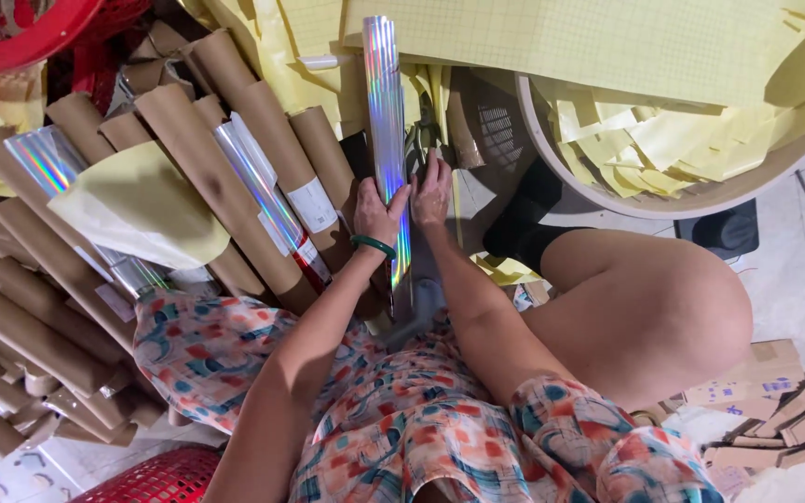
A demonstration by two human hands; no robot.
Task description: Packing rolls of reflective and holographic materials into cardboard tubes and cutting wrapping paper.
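Note:
A long roll of shiny rainbow-coloured film (385,112) stands upright in front of me, its lower end down between my knees. My left hand (376,212), with a green bangle on the wrist, grips the roll about two thirds of the way down. My right hand (432,190) rests flat just to the right of the roll, fingers spread, touching its edge or the dark thing behind it; I cannot tell which.
Many brown cardboard tubes (188,149) lie piled on the left, with two more shiny rolls (267,200) among them. Yellow backing sheets (589,42) fill a round beige basket (673,200) at upper right. Red baskets (165,477) sit at lower left and top left. Flattened cardboard boxes (784,410) lie at right.

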